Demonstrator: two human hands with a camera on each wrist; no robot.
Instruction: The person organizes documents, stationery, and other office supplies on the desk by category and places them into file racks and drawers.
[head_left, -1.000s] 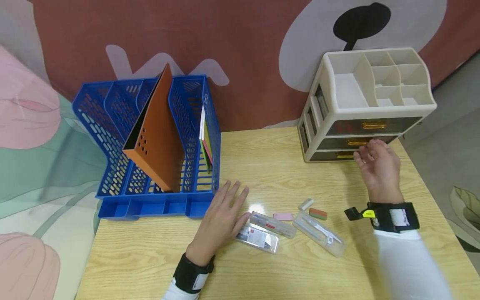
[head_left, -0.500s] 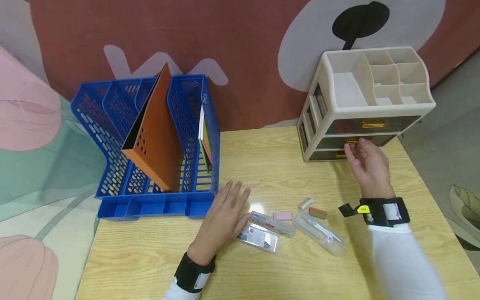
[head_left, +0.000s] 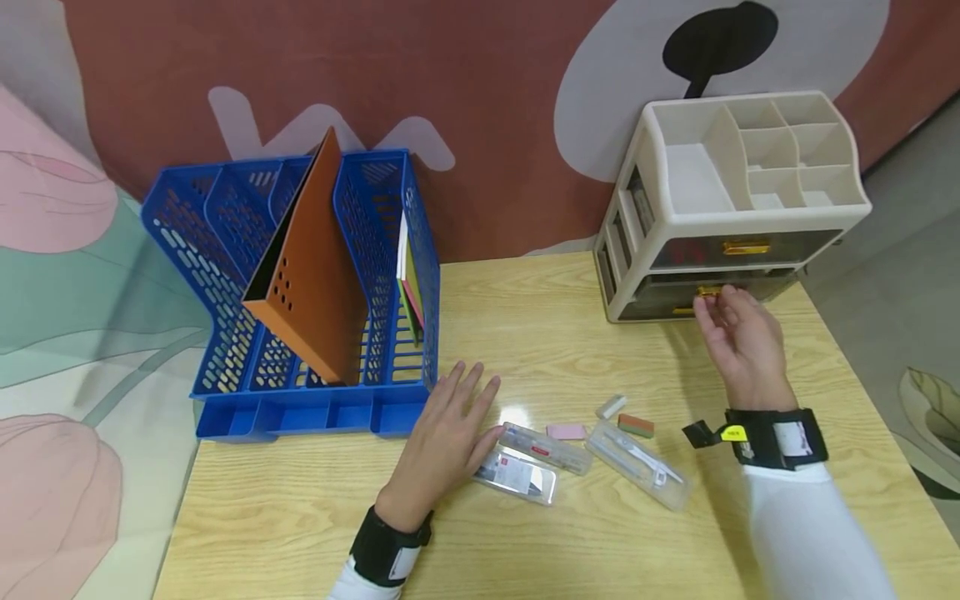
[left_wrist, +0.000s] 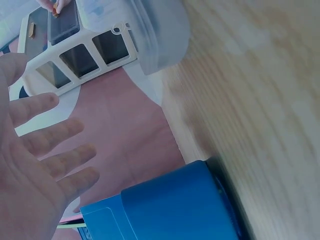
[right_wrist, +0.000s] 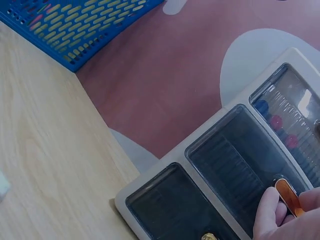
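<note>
My right hand [head_left: 738, 333] pinches the small gold handle [head_left: 709, 292] on the middle drawer of the cream plastic drawer box with dark see-through drawers [head_left: 720, 204]. In the right wrist view my fingertips [right_wrist: 272, 212] are closed on that handle. The drawer box stands at the far right of the light wooden table [head_left: 525, 533], against the brown wall, and it has little open cups on its top. My left hand [head_left: 444, 442] lies flat on the table with its fingers straight and spread, holding nothing. It is well apart from my right hand. Just to the right of my left hand lie two clear plastic pencil cases [head_left: 536, 458], touching each other. A third clear plastic case [head_left: 637, 465] lies a bit more to the right. Near them are a pink eraser [head_left: 566, 432], a small grey eraser [head_left: 611, 407] and a red and green block [head_left: 636, 426]. On the far left of the table stands a blue plastic file rack with holes [head_left: 296, 292]. An orange-brown folder [head_left: 311, 262] leans inside it, and some coloured papers [head_left: 408, 279] stand in its right slot.
</note>
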